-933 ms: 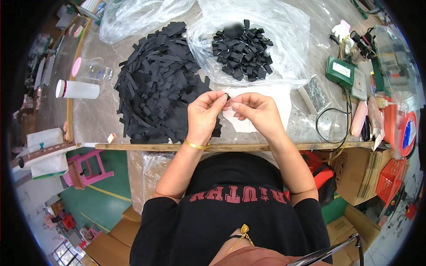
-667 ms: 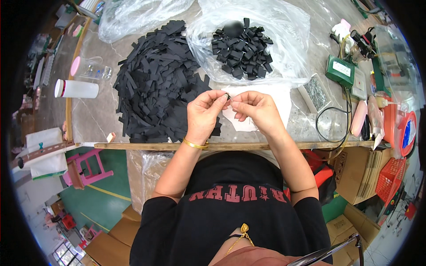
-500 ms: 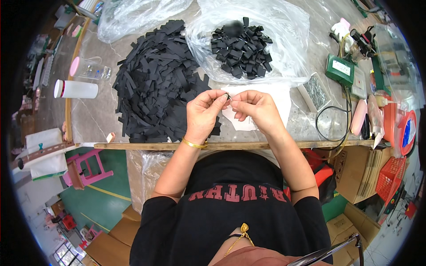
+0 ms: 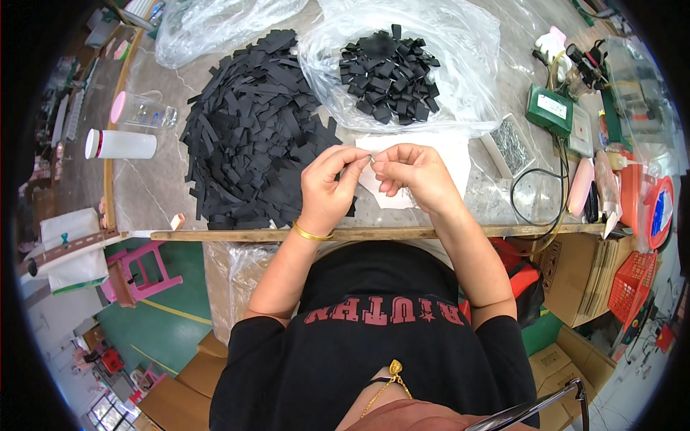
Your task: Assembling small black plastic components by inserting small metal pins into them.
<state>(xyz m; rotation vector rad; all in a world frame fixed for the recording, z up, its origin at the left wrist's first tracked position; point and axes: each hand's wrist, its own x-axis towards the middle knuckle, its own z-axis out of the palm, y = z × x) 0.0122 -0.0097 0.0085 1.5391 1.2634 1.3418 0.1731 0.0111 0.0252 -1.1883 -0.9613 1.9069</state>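
Observation:
My left hand [image 4: 325, 183] and my right hand [image 4: 422, 176] meet over the near edge of the table, fingertips almost touching. Both are closed in a pinch. A tiny dark bit with a light glint [image 4: 371, 159] shows between the fingertips; its kind is too small to make out. Left of my hands spreads a large heap of flat black fabric strips [image 4: 248, 129], reaching to my left wrist. Beyond my hands, black folded fabric loops [image 4: 388, 82] lie piled on a clear plastic bag [image 4: 467, 86]. Under my right hand is a white sheet [image 4: 454, 158].
To the right stands a shallow box of thin metal pieces [image 4: 507, 147], beside a green box [image 4: 549, 111] with black cables [image 4: 514, 194]. A white bottle [image 4: 126, 144] and a clear jar with pink lid [image 4: 144, 111] are at the left. A wooden strip [image 4: 402, 233] edges the table.
Both hands stay in nearly the same place, still pinching. The left fingers have shifted slightly, and less of the small dark piece shows between the fingertips.

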